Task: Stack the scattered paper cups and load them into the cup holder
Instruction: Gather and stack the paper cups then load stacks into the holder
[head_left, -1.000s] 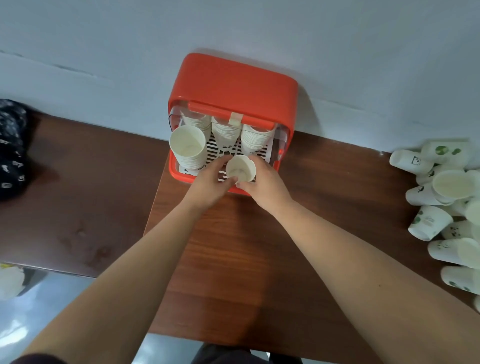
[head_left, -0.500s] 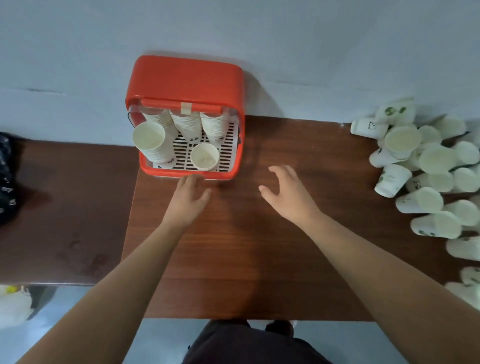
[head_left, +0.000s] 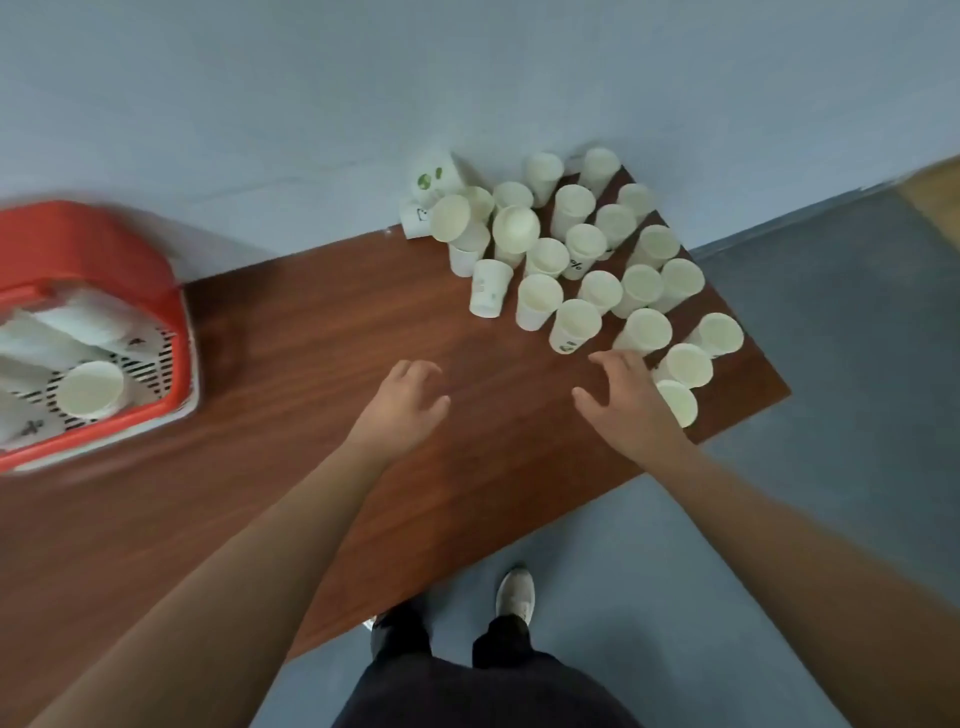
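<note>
- While both arms reach out over the brown table, neither hand holds anything.
- Left hand: empty, palm down, fingers loosely curled and a little apart, above bare wood near the table's middle.
- Right hand: empty, palm down, fingers spread wide, at the near edge of the loose paper cups; its fingertips lie just beside the closest ones, contact not clear.
- The cups crowd the table's right end, from the wall to the front edge. Most show open mouths; a few against the wall lie tipped over, showing green print.
- Red cup holder sits at the table's left end by the wall, well apart from both hands and blurred. White stacks lean inside it over a slotted tray.
- One single cup sits mouth-up at the holder's front.
- Below the table edge: dark trousers and one pale shoe on a grey-blue floor.
</note>
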